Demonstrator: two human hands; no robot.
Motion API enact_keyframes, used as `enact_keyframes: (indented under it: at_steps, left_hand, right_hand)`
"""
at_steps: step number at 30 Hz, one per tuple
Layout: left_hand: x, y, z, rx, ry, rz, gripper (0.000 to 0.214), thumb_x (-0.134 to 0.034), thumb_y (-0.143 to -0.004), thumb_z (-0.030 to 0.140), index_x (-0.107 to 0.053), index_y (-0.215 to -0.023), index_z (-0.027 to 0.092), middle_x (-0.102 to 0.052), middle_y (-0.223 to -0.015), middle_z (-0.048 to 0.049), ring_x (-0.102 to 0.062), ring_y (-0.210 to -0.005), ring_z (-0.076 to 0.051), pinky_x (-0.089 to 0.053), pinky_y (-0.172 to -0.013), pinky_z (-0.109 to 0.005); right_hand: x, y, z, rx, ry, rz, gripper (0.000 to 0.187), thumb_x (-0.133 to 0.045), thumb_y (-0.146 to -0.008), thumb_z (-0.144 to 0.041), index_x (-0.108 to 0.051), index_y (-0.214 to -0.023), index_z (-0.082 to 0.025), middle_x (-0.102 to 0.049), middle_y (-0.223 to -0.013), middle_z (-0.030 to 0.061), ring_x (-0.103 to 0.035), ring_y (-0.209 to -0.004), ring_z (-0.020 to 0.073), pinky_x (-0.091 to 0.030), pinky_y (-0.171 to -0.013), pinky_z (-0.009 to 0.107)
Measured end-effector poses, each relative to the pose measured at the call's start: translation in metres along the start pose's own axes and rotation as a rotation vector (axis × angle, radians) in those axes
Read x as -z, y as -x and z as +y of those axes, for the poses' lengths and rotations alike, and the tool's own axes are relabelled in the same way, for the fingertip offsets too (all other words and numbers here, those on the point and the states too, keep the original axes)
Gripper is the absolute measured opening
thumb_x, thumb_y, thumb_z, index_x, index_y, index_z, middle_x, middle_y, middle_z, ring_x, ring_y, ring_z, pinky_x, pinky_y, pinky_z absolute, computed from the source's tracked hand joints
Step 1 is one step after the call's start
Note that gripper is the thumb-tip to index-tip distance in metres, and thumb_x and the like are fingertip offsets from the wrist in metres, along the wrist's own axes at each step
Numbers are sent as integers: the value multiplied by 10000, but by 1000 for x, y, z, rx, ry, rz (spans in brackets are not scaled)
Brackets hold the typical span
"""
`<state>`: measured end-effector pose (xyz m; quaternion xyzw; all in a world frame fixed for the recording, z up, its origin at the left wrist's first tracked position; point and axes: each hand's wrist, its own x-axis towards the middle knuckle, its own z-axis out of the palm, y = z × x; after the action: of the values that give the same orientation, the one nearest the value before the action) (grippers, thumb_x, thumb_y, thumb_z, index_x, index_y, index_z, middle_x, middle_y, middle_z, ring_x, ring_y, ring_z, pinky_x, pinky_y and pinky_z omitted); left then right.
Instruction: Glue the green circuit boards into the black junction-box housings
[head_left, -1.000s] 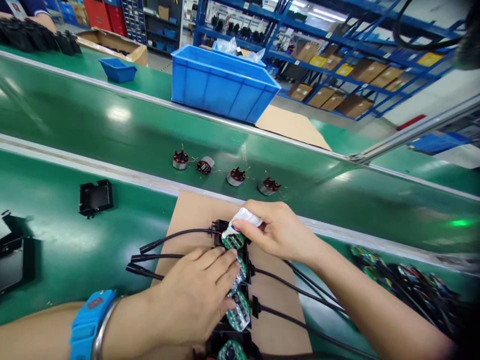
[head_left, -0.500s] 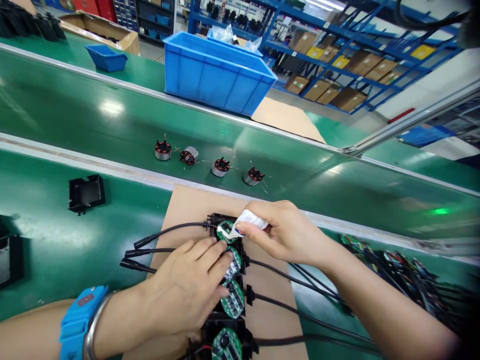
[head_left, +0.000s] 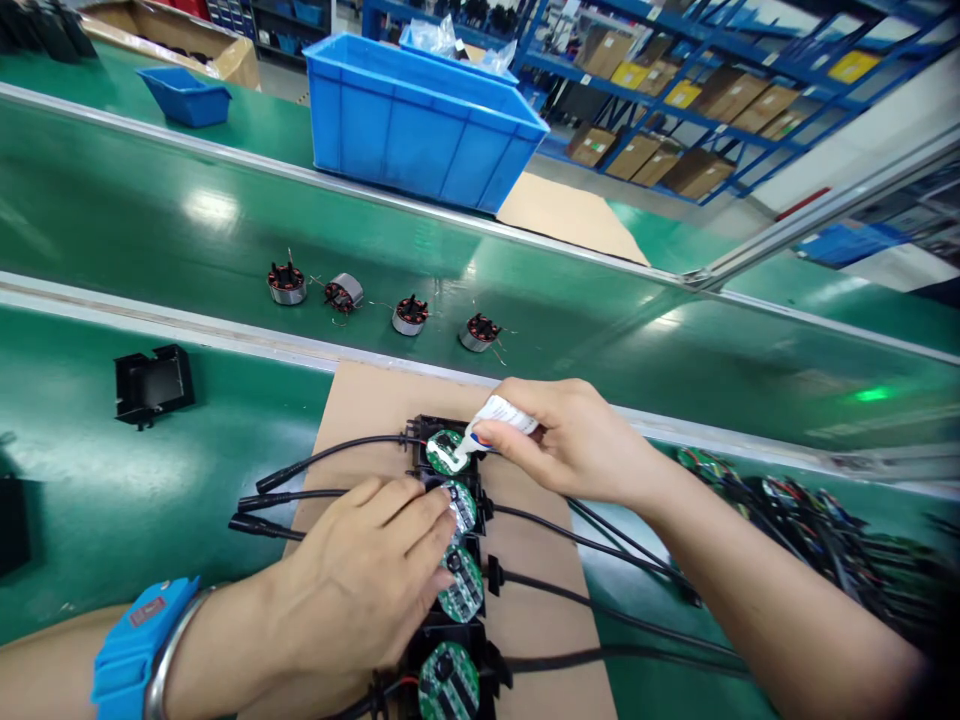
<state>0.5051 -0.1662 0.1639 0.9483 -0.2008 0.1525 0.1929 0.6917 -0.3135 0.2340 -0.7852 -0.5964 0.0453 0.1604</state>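
Note:
My right hand (head_left: 574, 435) grips a white glue tube (head_left: 506, 415) between thumb and fingers. Its nozzle points down at the far round green circuit board (head_left: 441, 447), where a curved line of white paste lies. That board sits in a black plastic housing (head_left: 427, 425), one of several in a row. My left hand (head_left: 375, 570) lies palm down over the row, fingers stretched out, its fingertips at the second circuit board (head_left: 463, 508). Next to its thumb is the third circuit board (head_left: 461, 585); a nearer circuit board (head_left: 448, 682) shows below.
Black cables (head_left: 592, 595) run off both sides of the cardboard sheet (head_left: 367, 400). At right lies a wire bundle (head_left: 810, 540); at left, an empty black housing (head_left: 154, 385). Several motor stators (head_left: 410, 315) stand on the green belt (head_left: 600, 340), with a blue bin (head_left: 420, 130) behind.
The nozzle has moved a little to the right over the far board, and more of the white line shows. My left hand stays on the row. The stators have shifted left.

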Motion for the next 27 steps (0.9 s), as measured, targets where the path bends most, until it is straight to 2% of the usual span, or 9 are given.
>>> enact_keyframes:
  at_steps: [4, 9, 13, 16, 22, 27]
  left_hand:
    - [5, 2, 3, -51, 25, 33, 241, -498, -912, 204, -624, -1101, 124, -674, -1111, -73, -585, -800, -210, -487, -673, -366]
    - [5, 6, 4, -78, 38, 61, 228, -555, -852, 178, -641, -1054, 116, -685, -1083, -78, -601, -759, -201, -502, -623, -338]
    - [3, 10, 3, -93, 25, -3, 278, -536, -863, 198, -615, -1117, 116, -663, -1140, -89, -605, -767, -196, -513, -630, -328]
    - [1, 13, 2, -101, 12, -45, 292, -518, -886, 244, -606, -1138, 126, -646, -1165, -111, -613, -798, -193, -516, -658, -318]
    - [-1, 14, 1, -106, 9, -39, 276, -512, -888, 239, -609, -1121, 125, -652, -1145, -125, -628, -833, -200, -528, -687, -311]
    - [0, 14, 1, -104, 5, -67, 243, -518, -881, 233, -617, -1081, 136, -656, -1130, -126, -633, -844, -201, -532, -717, -308]
  right_hand:
    - [-4, -5, 2, -1, 9, 17, 281, -482, -926, -353, -505, -703, -185, -512, -601, -20, -393, -492, 91, -275, -510, 242]
    - [-1, -2, 4, -41, 28, 18, 286, -487, -920, -369, -510, -696, -192, -509, -583, -15, -406, -490, 102, -277, -506, 257]
    - [4, 8, -7, -70, -107, 18, 266, -504, -920, -351, -538, -708, -195, -513, -572, -16, -430, -496, 105, -294, -500, 258]
    - [0, 15, -21, -39, -193, -5, 232, -507, -923, -327, -568, -746, -190, -533, -597, -11, -434, -504, 105, -298, -502, 261]
    - [-19, 20, -30, 12, -152, -29, 203, -483, -937, -307, -538, -784, -185, -551, -623, 0, -462, -538, 116, -316, -519, 260]
    - [-17, 24, -29, 10, -113, -45, 218, -475, -945, -314, -513, -772, -188, -542, -633, 6, -469, -553, 124, -327, -530, 266]
